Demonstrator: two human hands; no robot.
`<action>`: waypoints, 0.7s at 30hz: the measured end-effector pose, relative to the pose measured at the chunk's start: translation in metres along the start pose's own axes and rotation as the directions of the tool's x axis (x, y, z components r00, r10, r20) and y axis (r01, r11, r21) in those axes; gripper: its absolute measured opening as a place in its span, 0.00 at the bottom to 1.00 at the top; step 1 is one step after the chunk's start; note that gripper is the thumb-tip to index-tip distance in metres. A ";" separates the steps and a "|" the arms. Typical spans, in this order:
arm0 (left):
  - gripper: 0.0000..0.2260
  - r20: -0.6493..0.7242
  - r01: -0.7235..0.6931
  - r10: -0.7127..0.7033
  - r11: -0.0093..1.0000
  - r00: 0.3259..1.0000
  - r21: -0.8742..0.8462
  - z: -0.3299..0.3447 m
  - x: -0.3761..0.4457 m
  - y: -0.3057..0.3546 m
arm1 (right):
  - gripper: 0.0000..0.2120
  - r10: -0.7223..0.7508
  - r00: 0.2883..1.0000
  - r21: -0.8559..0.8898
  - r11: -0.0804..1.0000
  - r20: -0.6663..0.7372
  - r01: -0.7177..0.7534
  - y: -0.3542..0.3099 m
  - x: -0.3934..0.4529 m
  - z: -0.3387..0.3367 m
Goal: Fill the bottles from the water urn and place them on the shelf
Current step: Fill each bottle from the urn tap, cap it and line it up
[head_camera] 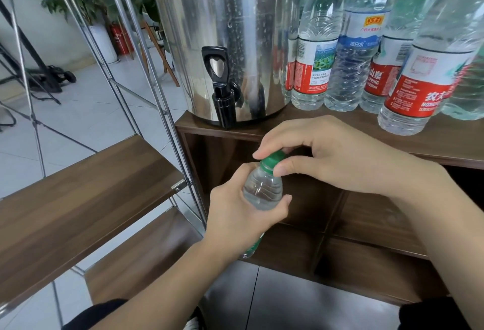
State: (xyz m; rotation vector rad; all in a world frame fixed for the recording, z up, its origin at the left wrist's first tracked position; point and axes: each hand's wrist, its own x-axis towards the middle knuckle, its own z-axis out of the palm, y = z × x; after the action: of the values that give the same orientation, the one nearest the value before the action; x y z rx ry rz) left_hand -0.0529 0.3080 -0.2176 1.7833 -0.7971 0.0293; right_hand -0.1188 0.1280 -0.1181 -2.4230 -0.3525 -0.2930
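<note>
Left hand [239, 214] wraps the small bottle [263, 189] at its thin, squeezable body; right hand [327, 156] pinches the green cap [272, 162]. Probably light and slippery; grip gently, below the urn [222, 28].

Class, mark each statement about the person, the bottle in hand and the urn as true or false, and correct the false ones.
1. The left hand grips the small bottle around its body. True.
2. The right hand rests flat on the cabinet top. False: its fingers pinch the green cap on the bottle.
3. The held bottle is under the urn's tap. False: it is held in front of the cabinet, lower than the black tap and to its right.
4. Several bottles stand on the cabinet right of the steel urn. True.
5. The wooden shelf on the left holds bottles. False: none show on it.
</note>
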 end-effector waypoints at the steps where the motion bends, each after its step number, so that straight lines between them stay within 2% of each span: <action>1: 0.21 0.010 -0.011 0.011 1.000 1.000 0.006 0.001 0.000 0.000 | 0.13 0.021 1.000 -0.044 0.999 0.003 -0.021 -0.001 0.000 0.000; 2: 0.20 0.019 -0.018 0.018 1.000 1.000 0.014 0.003 0.000 0.000 | 0.14 0.053 0.999 -0.104 0.993 -0.001 -0.053 -0.002 0.000 0.001; 4: 0.20 0.031 -0.014 0.013 1.000 0.999 0.027 0.005 0.000 0.000 | 0.23 0.120 0.992 -0.231 0.965 -0.030 -0.124 -0.004 0.000 0.003; 7: 0.20 0.047 -0.019 0.018 0.999 0.999 0.036 0.008 0.001 -0.001 | 0.30 0.150 0.988 -0.309 0.938 -0.045 -0.157 -0.007 -0.001 0.005; 11: 0.19 0.107 0.010 -0.007 1.000 0.994 -0.027 0.007 0.005 -0.001 | 0.18 0.075 0.997 -0.150 0.986 0.023 -0.070 0.000 -0.010 -0.006; 13: 0.19 0.133 0.018 -0.010 0.998 0.991 -0.056 0.007 0.006 -0.001 | 0.17 0.063 0.996 -0.105 0.993 0.057 -0.057 0.004 -0.014 -0.009; 19: 0.19 0.215 -0.024 0.030 0.999 0.976 -0.030 0.011 0.005 -0.003 | 0.11 0.149 0.987 -0.244 0.961 0.061 -0.130 0.006 -0.019 -0.014; 21: 0.20 0.221 -0.031 0.034 0.999 0.975 -0.019 0.014 0.004 -0.001 | 0.14 0.150 0.988 -0.288 0.948 0.034 -0.134 0.004 -0.021 -0.012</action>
State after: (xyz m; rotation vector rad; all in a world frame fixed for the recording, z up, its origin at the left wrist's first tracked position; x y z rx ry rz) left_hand -0.0539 0.2944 -0.2221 1.7788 -0.9831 -0.1563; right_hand -0.1385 0.1134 -0.1177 -2.7292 -0.1669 -0.2248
